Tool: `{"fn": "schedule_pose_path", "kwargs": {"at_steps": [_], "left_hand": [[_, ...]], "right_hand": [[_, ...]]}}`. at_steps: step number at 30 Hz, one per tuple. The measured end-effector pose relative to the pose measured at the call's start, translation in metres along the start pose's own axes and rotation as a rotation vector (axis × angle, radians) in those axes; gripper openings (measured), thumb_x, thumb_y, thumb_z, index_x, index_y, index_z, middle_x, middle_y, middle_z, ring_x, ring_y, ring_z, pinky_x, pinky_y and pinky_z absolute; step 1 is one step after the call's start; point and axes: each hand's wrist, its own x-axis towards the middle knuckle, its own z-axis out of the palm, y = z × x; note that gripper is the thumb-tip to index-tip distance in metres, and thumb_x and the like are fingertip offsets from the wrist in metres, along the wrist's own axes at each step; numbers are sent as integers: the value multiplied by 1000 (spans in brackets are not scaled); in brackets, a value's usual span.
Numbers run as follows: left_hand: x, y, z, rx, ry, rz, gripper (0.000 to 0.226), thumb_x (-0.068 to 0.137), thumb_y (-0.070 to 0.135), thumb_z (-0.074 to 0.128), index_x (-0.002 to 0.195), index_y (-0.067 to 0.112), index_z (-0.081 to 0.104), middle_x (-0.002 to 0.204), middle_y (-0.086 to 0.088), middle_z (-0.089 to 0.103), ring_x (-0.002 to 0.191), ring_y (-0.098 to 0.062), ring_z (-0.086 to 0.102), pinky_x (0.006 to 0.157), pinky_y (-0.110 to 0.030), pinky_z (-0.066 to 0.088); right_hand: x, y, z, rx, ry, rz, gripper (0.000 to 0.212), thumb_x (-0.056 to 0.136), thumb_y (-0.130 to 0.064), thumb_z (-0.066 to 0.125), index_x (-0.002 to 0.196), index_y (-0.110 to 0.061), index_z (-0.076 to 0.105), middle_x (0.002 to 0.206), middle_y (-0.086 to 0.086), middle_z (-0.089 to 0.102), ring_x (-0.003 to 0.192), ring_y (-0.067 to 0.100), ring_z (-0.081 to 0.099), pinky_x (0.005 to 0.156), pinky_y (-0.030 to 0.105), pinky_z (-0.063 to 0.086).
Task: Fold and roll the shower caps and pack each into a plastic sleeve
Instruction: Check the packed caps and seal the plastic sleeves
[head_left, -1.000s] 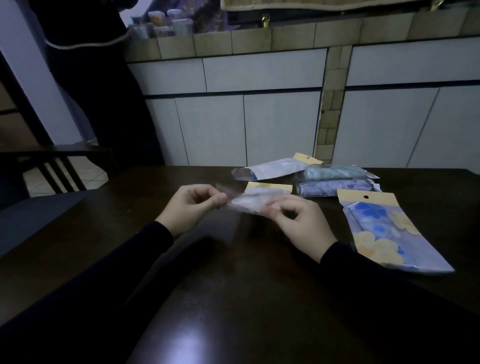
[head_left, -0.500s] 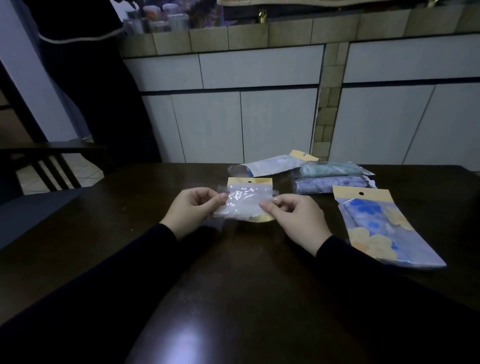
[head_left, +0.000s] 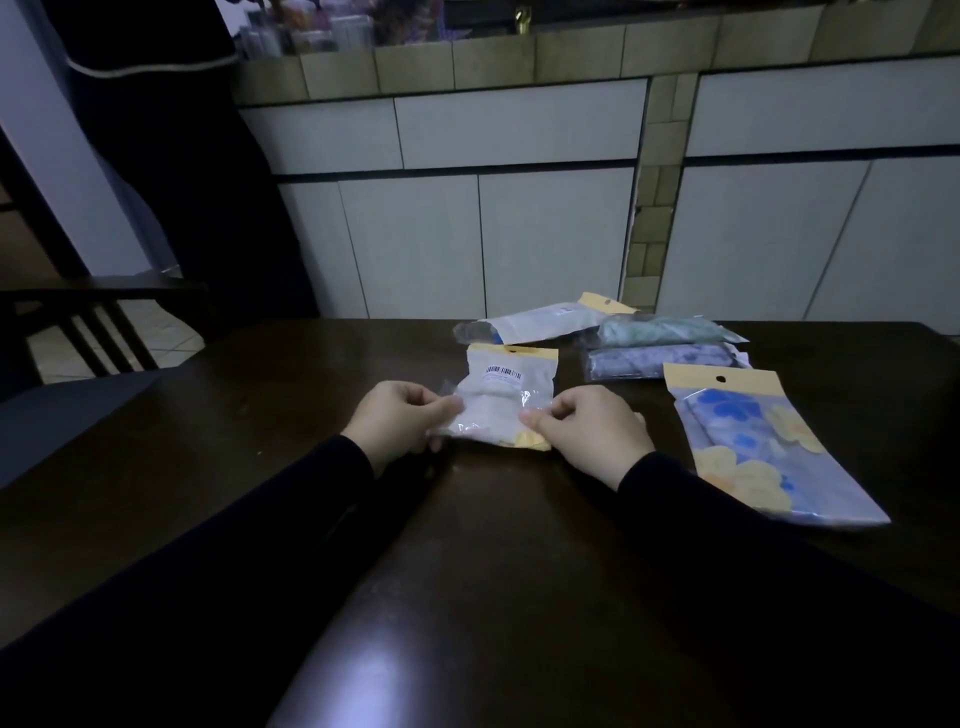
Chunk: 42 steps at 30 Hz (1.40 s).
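A clear plastic sleeve (head_left: 506, 397) with a pale shower cap inside is held just above the middle of the dark table (head_left: 291, 415), its near end pinched at the left edge by the left hand (head_left: 402, 423) and at the right edge by the right hand (head_left: 587, 434). It looks light, limp and slippery — best gripped at the edges or the stiffer yellow header. Four more packets lie toward the far right edge.

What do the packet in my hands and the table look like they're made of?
Packet: thin clear plastic film, glossy and crinkled, with a yellow header that looks like card. Table: dark, probably varnished wood, since it reflects light near the front edge.
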Motion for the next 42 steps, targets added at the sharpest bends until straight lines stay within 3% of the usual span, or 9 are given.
{"fn": "schedule_pose_path", "kwargs": {"at_steps": [3, 6, 12, 17, 22, 27, 32, 38, 42], "left_hand": [[3, 2, -1, -11, -11, -70, 35, 79, 32, 78, 67, 13, 53, 46, -1, 54, 41, -12, 44, 40, -19, 35], [6, 2, -3, -137, -65, -165, 42, 72, 28, 85, 94, 8, 56, 52, 0, 54, 40, -9, 45, 36, -19, 33], [-12, 13, 3, -303, -132, -143, 21, 87, 19, 71, 97, 2, 65, 68, -11, 66, 50, -13, 55, 42, -18, 40], [-29, 28, 14, -398, -139, 79, 15, 93, 21, 62, 94, 6, 62, 76, -9, 63, 55, -10, 58, 46, -17, 42], [-35, 36, 15, -438, -240, 115, 50, 101, 44, 34, 107, 7, 66, 87, -7, 65, 80, -19, 55, 59, -25, 35], [-35, 41, 16, -424, -275, 124, 59, 102, 48, 26, 105, 10, 71, 82, 0, 68, 74, -14, 48, 60, -26, 29], [-26, 23, 18, -484, -102, 27, 22, 91, 33, 64, 99, 12, 65, 82, -5, 56, 59, -8, 47, 51, -19, 37], [-24, 20, 23, -537, -27, -131, 75, 72, 43, 78, 128, 22, 34, 105, -6, 65, 87, -20, 61, 72, -32, 46], [-22, 22, 12, -561, -202, -122, 93, 57, 52, 86, 132, 15, 44, 109, -6, 71, 84, -18, 70, 59, -32, 53]], "right_hand": [[2, -1, -2, -4, -44, 20, 36, 87, -58, 56, 79, -25, 66, 81, -12, 62, 90, 12, 55, 91, 40, 35], [0, -2, -2, -15, -43, 22, 26, 87, -52, 58, 83, -27, 65, 83, -14, 61, 92, 11, 55, 90, 39, 35], [-20, -17, -5, -151, 313, -292, 28, 84, -58, 56, 101, -37, 62, 96, -16, 61, 97, 8, 52, 91, 36, 30], [-37, -34, -9, -95, 199, -293, 60, 79, -81, 35, 91, -34, 71, 84, -17, 69, 90, 3, 56, 98, 38, 21], [-27, -29, -25, 98, 115, -165, 68, 71, -85, 37, 77, -27, 73, 66, -17, 64, 81, 7, 57, 93, 39, 32], [-23, -25, -35, 270, 56, -119, 56, 83, -55, 51, 39, -19, 52, 36, -9, 41, 54, 14, 44, 75, 37, 34], [-22, -19, -35, 250, 84, -188, 41, 91, -27, 49, 56, -9, 61, 43, -7, 46, 59, 14, 47, 76, 33, 32], [-17, -18, -32, 391, 62, -232, 42, 95, -19, 44, 66, 10, 49, 64, 23, 49, 62, 19, 44, 60, 32, 31], [-21, -19, -33, 403, -33, -225, 33, 95, 0, 36, 71, -2, 58, 66, 1, 53, 63, 7, 44, 61, 25, 33]]}}
